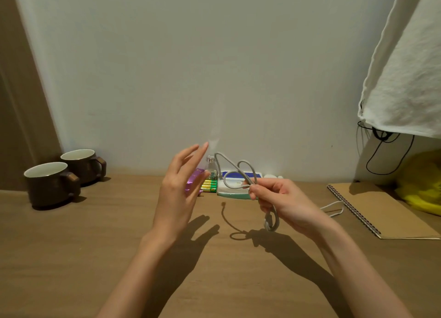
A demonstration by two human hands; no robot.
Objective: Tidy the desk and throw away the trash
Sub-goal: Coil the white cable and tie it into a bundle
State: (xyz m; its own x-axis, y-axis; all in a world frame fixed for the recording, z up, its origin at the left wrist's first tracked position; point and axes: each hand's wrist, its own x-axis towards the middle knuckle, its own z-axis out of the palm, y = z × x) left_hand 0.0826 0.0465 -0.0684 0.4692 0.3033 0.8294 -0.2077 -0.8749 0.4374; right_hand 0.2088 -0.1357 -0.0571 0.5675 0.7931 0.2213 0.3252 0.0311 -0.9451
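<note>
Grey cable (235,172) in loose loops above mid-desk (95,246), pinched between thumb and fingers of right hand (279,198). Left hand (179,191) spread, holding nothing. Risk: loops spring apart under this light pinch — free end could knock the small bottle (211,167) just beyond.

Left hand (177,193) raised mid-scene, fingers straight and spread, palm facing right, holding nothing. Right hand (278,198) just right of it, fingers curled in a pinch. Both forearms reach in from near edge.

Right hand (279,198) pinches looped grey cable (241,174) above wooden desk (95,246); left hand (181,188) raised beside it, fingers straight. Two brown mugs (51,186) far left, spiral notebook (379,210) right.
</note>
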